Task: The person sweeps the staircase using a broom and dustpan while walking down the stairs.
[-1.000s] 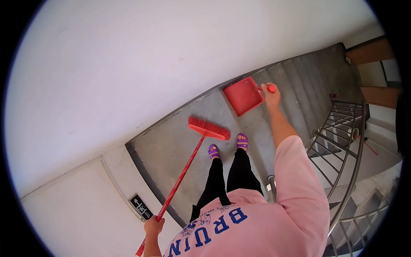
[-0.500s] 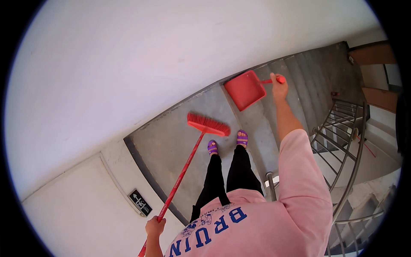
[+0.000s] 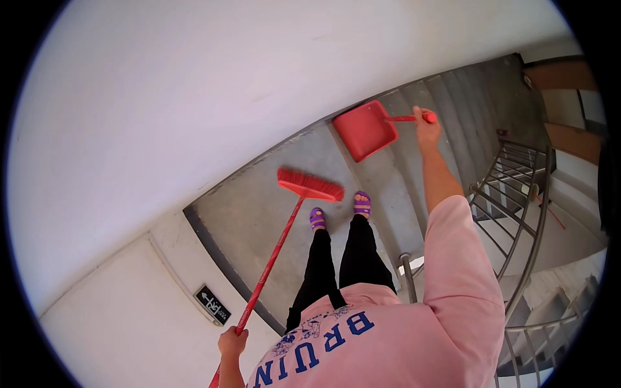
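Observation:
My left hand [image 3: 231, 341], at the lower left, is wrapped round the red handle of a broom [image 3: 310, 186]. The broom head lies on the grey landing just ahead of my feet, its red bristles facing away from me. With my right arm stretched forward, my right hand [image 3: 426, 127] grips the handle of a red dustpan [image 3: 366, 131]. That pan is over the edge of the landing by the top stairs, near the wall, and looks empty. Whether it touches the step I cannot tell. A gap of bare floor separates broom and dustpan.
Concrete stairs [image 3: 446, 107] go down to the right of the landing [image 3: 242, 216]. A metal railing [image 3: 517, 216] borders the stairwell at right. A white wall [image 3: 162, 97] runs along the left, with a dark sign [image 3: 213, 305] low on it. My feet wear purple sandals [image 3: 362, 204].
The view has shifted a little. The broom head and the dustpan both sit slightly further left and higher in view. Both hands keep their hold.

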A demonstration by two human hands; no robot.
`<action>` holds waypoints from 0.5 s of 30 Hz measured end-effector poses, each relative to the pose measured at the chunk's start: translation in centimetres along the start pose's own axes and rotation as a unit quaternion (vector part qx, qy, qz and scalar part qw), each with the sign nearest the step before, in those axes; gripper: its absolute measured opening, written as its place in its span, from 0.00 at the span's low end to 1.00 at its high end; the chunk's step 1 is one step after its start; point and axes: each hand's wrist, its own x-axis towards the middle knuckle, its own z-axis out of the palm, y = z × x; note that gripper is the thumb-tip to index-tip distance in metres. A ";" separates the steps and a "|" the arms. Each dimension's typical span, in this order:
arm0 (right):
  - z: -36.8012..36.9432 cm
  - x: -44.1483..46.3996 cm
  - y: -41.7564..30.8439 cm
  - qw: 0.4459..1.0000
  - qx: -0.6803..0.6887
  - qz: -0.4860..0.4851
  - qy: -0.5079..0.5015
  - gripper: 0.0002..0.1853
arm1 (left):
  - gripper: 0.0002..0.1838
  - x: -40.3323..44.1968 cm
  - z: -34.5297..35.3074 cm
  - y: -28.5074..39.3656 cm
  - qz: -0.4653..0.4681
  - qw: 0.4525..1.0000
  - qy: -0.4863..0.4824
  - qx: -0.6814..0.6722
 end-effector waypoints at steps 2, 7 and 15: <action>0.1 -0.2 -0.1 1.000 -0.025 -0.009 -0.008 0.18 | 0.20 0.0 -0.1 0.1 -0.004 1.000 -0.003 -0.002; 0.8 -2.5 -2.7 0.999 -0.006 -0.020 -0.026 0.17 | 0.20 0.1 -0.3 0.0 -0.005 1.000 -0.001 0.001; -0.4 -2.3 -3.1 0.995 -0.053 -0.020 -0.083 0.17 | 0.20 -0.1 -0.6 0.4 0.000 1.000 0.007 0.016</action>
